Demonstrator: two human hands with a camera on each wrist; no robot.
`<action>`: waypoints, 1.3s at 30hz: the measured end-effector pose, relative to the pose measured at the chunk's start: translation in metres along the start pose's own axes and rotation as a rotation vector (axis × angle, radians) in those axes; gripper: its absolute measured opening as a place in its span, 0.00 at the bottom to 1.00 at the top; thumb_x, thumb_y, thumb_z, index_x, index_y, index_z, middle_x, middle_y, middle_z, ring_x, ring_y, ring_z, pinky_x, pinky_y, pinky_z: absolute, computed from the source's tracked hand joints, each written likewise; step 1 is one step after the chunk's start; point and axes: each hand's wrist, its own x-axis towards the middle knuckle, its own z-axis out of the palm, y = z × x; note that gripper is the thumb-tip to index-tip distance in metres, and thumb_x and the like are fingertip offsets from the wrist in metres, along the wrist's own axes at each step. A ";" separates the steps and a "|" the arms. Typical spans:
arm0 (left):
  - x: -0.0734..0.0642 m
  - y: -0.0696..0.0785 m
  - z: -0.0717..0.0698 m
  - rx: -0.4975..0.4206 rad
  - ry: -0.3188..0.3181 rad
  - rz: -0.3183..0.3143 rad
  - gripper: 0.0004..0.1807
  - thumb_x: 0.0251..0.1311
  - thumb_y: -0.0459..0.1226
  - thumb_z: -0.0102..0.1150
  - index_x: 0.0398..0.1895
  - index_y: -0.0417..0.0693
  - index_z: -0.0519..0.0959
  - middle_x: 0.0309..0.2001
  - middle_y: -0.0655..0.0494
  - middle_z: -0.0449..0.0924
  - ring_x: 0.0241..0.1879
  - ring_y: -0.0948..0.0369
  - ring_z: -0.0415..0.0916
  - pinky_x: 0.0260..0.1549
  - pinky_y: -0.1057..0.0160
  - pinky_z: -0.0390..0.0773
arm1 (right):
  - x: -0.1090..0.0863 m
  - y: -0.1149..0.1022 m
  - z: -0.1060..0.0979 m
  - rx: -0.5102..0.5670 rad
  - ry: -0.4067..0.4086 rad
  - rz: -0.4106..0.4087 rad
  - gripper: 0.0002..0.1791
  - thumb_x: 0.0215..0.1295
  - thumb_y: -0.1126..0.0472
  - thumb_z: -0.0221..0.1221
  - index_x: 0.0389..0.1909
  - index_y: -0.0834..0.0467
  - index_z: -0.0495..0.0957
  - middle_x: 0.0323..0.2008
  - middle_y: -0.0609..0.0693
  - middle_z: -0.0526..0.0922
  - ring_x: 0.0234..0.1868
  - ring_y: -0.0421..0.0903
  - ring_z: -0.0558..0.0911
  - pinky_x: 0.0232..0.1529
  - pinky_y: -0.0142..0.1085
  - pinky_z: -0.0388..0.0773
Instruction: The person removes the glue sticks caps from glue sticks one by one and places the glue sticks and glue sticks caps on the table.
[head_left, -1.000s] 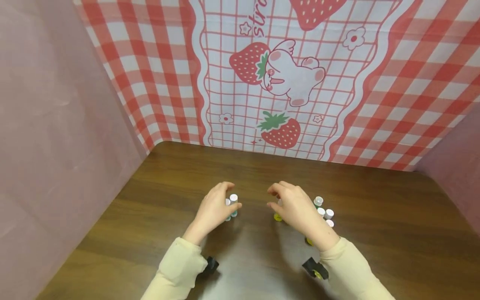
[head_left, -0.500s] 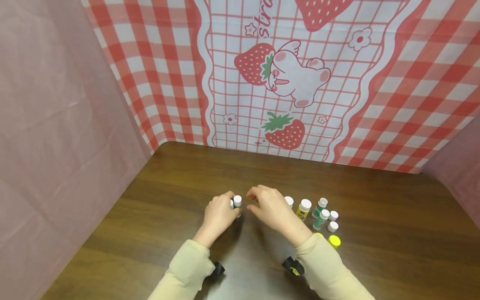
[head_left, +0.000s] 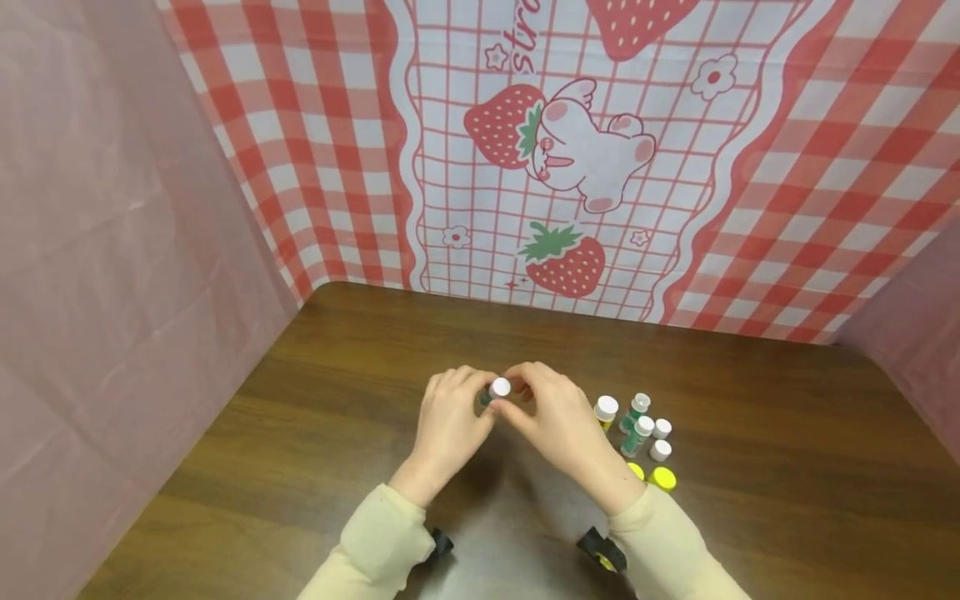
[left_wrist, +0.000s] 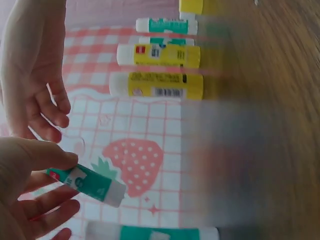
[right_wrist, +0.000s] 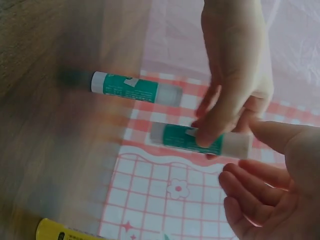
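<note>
A green glue stick with a white cap (head_left: 500, 387) is up off the table between both hands. My left hand (head_left: 448, 417) grips its green body (right_wrist: 192, 139) between thumb and fingers. My right hand (head_left: 558, 421) is at the capped end, thumb and fingers spread around the cap without visibly closing on it. In the right wrist view the right thumb is very near the cap; whether it touches, I cannot tell. A second green glue stick (right_wrist: 131, 88) stands upright on the table by the left hand, hidden in the head view.
Right of the hands stand yellow glue sticks (left_wrist: 160, 85) and green glue sticks (head_left: 636, 438). Loose white caps (head_left: 661, 451) and yellow caps (head_left: 663, 479) lie beside them. The wooden table (head_left: 360, 367) ends at a checked strawberry cloth (head_left: 562, 267) behind.
My left hand has taken hold of one green glue stick and lifted it slightly rightward. From the right, my right hand has come over to its white cap.
</note>
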 end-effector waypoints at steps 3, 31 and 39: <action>0.000 0.008 -0.002 0.022 0.053 0.079 0.13 0.42 0.39 0.70 0.34 0.50 0.81 0.31 0.59 0.78 0.34 0.60 0.74 0.44 0.59 0.69 | -0.005 0.000 -0.006 0.003 0.060 -0.028 0.15 0.51 0.53 0.66 0.35 0.55 0.76 0.28 0.44 0.77 0.29 0.38 0.75 0.31 0.32 0.73; -0.001 0.023 -0.001 -0.007 0.017 0.163 0.12 0.46 0.37 0.67 0.38 0.53 0.82 0.32 0.61 0.76 0.32 0.62 0.74 0.42 0.61 0.69 | -0.024 0.018 -0.029 0.027 0.148 -0.089 0.10 0.49 0.64 0.66 0.33 0.57 0.77 0.28 0.44 0.77 0.29 0.37 0.77 0.28 0.31 0.74; 0.001 0.024 -0.001 -0.052 -0.064 0.065 0.13 0.48 0.40 0.66 0.39 0.50 0.81 0.31 0.61 0.78 0.31 0.62 0.75 0.37 0.64 0.73 | -0.028 0.023 -0.037 0.007 0.154 -0.079 0.13 0.48 0.65 0.67 0.36 0.57 0.77 0.31 0.44 0.78 0.32 0.37 0.77 0.28 0.30 0.72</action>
